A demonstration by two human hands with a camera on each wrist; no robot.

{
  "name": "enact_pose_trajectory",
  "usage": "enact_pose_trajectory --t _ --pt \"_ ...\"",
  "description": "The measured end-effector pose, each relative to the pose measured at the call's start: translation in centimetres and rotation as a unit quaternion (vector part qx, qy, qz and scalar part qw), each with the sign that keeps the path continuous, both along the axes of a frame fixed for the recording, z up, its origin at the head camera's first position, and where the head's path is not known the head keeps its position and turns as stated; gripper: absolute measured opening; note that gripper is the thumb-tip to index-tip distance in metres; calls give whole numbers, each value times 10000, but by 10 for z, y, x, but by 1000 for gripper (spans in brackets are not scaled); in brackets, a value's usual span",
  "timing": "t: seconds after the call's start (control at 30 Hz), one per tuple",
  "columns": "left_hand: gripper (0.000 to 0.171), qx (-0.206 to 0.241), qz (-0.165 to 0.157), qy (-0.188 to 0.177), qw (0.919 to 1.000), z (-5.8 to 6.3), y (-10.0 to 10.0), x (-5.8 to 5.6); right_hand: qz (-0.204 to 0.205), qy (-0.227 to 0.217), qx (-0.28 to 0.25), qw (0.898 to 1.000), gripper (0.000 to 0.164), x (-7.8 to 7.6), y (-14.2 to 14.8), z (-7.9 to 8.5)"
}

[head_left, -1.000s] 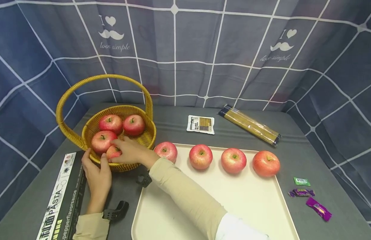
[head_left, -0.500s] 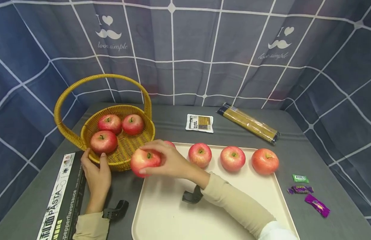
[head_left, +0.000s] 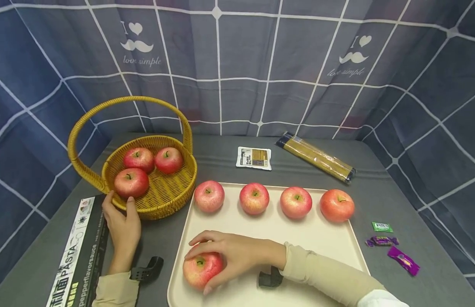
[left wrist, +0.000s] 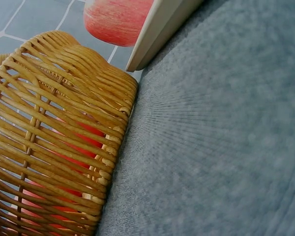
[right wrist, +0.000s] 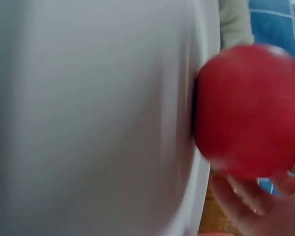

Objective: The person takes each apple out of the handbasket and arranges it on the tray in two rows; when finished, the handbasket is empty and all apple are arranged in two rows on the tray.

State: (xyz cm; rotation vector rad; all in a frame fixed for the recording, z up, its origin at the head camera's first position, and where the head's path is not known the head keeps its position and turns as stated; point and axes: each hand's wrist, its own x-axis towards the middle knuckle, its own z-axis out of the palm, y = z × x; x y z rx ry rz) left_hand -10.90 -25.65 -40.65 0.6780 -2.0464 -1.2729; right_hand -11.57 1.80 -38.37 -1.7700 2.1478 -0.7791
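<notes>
My right hand [head_left: 243,258] holds a red apple [head_left: 199,273] at the left part of the cream tray [head_left: 318,238], its fingers and thumb around the sides. The right wrist view has that apple [right wrist: 250,110] close to the tray surface; whether they touch, I cannot tell. My left hand [head_left: 122,228] grips the front-left rim of the yellow wicker basket [head_left: 166,210]; some of its fingers are hidden. Inside the basket lie three apples [head_left: 131,182]. The left wrist view shows the basket's woven wall [left wrist: 64,108] from outside, without the hand.
Along the tray's far edge stand several apples [head_left: 254,198] in a row. Behind them lie a white packet [head_left: 254,158] and a bag of dry spaghetti [head_left: 316,157]. A black pasta box [head_left: 82,256] is at left, wrapped candies [head_left: 403,260] at right.
My right hand has lifted an apple out of the basket and carried it right and toward me, down to the tray. My left hand has stayed at the basket rim.
</notes>
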Motion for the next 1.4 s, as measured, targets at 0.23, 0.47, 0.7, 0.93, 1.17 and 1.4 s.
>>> enact_pose_trajectory --t 0.23,0.47,0.7,0.93,1.17,1.4 --pt "53 39 57 -3 10000 1 -3 1 -386 -268 -511 9976 59 -30 -28 36" --pt "53 34 43 27 10000 0 1 0 -1399 10 -816 9868 59 -91 -86 69" --pt "53 -21 -62 19 10000 -2 7 -4 -2406 -604 -98 9687 72 -169 -126 64" --pt "54 -128 -182 -52 9997 -2 8 2 -2675 -1495 302 9514 89 -183 -144 50" --pt "54 -215 -174 -42 9996 1 4 3 -2108 -1051 1127 9653 105 -173 -155 46" --pt "53 -222 -92 -52 9997 2 2 3 -2087 -1153 1097 9649 106 -168 -157 48"
